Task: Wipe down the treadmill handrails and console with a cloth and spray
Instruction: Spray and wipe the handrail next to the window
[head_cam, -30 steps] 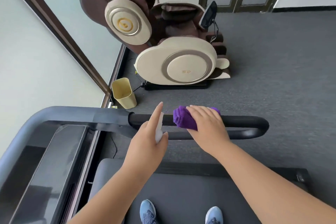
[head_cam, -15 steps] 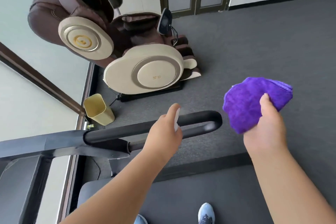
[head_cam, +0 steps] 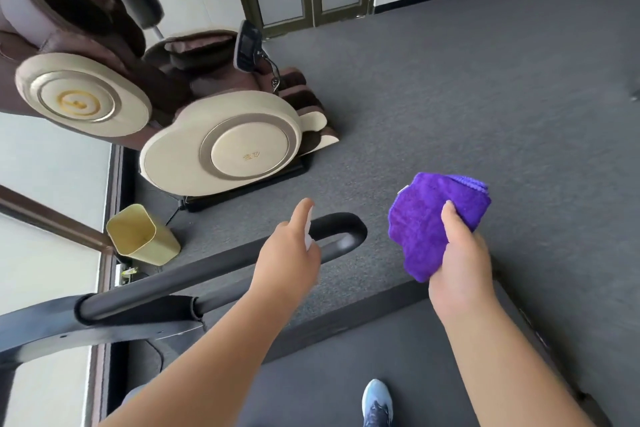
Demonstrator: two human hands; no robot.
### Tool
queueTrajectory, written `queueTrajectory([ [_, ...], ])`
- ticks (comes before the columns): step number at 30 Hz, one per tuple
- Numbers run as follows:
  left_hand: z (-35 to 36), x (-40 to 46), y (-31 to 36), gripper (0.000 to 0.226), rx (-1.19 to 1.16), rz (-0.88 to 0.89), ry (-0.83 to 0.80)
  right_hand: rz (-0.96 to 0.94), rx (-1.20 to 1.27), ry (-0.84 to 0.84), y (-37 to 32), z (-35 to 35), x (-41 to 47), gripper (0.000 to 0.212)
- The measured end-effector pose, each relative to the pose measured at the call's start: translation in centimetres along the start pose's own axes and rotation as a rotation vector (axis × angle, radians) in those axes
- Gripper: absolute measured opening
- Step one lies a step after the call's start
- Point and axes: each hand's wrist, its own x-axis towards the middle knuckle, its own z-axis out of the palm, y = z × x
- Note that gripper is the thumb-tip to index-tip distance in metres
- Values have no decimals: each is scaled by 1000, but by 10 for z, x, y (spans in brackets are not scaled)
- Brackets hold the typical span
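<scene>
1. Two bare hands reach out over a treadmill, seen from the head camera looking down.
2. The right hand (head_cam: 460,263) grips a bunched purple microfibre cloth (head_cam: 429,222); its thumb presses on the front of the fabric and the other fingers are wrapped behind it, hidden.
3. The cloth is held in the air to the right of the rounded end of the black padded treadmill handrail (head_cam: 214,270), apart from it.
4. The left hand (head_cam: 287,253) is closed around a small white spray bottle (head_cam: 308,234), of which only a sliver shows past the palm; the forefinger stretches forward along its top while the remaining fingers curl around it.
5. That hand sits just in front of the handrail's looped end, and contact with the bar cannot be told.
6. The handrail runs from a grey frame at lower left to its curved tip near the middle.
7. One blue running shoe (head_cam: 377,404) stands on the dark treadmill belt (head_cam: 363,357).
8. On the grey carpet beyond stand a brown and cream massage chair (head_cam: 221,149) and, near the handrail, a pale yellow plastic waste bin (head_cam: 142,236).
</scene>
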Motion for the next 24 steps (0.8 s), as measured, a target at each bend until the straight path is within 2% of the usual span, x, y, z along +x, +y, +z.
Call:
queueTrajectory([
  [4, -1, -4, -11, 80, -27, -15, 32, -27, -240, -74, 23, 22, 14, 10],
  [7, -9, -12, -28, 83, -58, -38, 59, -16, -454, -232, 49, 50, 23, 9],
  [9, -19, -19, -48, 82, -74, -61, 80, -111, -571, -321, 74, 70, 26, 20],
  [12, -38, -29, -80, 82, -102, -105, 138, -460, -928, -352, 106, 96, 19, 46],
  [14, -52, -34, -101, 84, -112, -119, 179, -630, -1164, -295, 113, 112, 0, 46],
  [15, -59, -37, -111, 84, -114, -125, 198, -696, -1249, -320, 115, 120, -14, 43],
  [19, -91, -46, -153, 86, -149, -186, 274, -785, -1475, -620, 153, 173, -88, 54],
  [24, -141, -70, -204, 84, -177, -266, 383, -818, -1563, -782, 201, 246, -161, 76],
])
